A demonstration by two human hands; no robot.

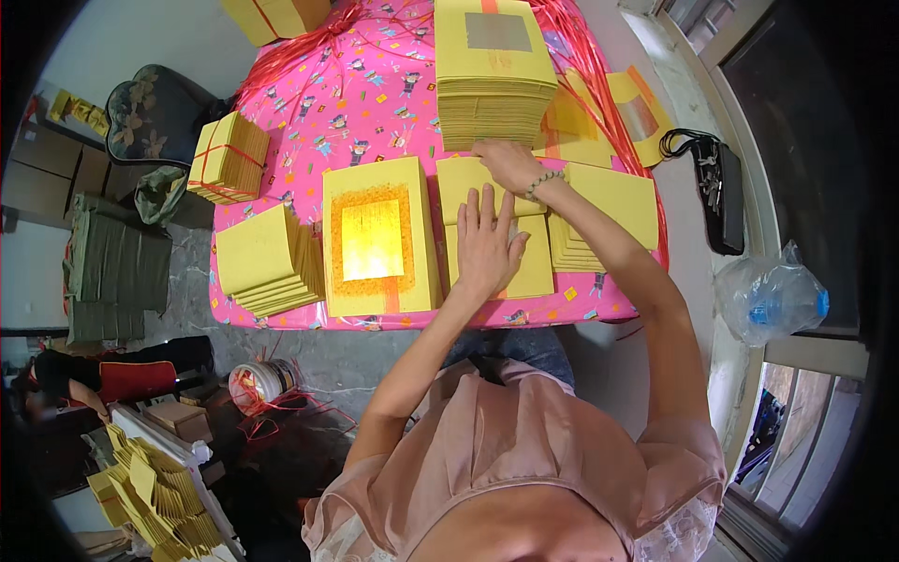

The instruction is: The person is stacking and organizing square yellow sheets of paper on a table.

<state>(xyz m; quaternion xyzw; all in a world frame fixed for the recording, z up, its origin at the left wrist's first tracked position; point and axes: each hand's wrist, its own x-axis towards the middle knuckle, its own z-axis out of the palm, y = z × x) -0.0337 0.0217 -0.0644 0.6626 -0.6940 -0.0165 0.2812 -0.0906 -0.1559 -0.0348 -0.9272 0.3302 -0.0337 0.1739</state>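
Lying palm down on the folded yellow paper (461, 178), the left hand (487, 251) has its grip unclosed, the fingers straight and slightly apart; the paper extends beneath this palm and shows on both sides of it, with a crease running crosswise under the fingers. The right hand (513, 169), bearing a beaded bracelet (543, 184) at the wrist, reaches across from the right to the upper part of the same paper, just beyond the left fingertips; its fingers are bent and partly hidden, so whether its grip is clamped on an edge cannot be told. Directly beyond the right hand stands a tall stack of yellow paper (496, 112), topped by a grey patch; to the left of the folded paper, just beside it, lies a thick pile (373, 239) with a shiny gold square in an orange border; to the right, a stepped stack (613, 208) adjoins it. Farther left on the pink-covered counter (304, 122) are a fanned stack (267, 255) near the front edge and, behind it, a bundle (229, 157) bound with red ribbon; loose red strands (599, 84) trail along the right side.
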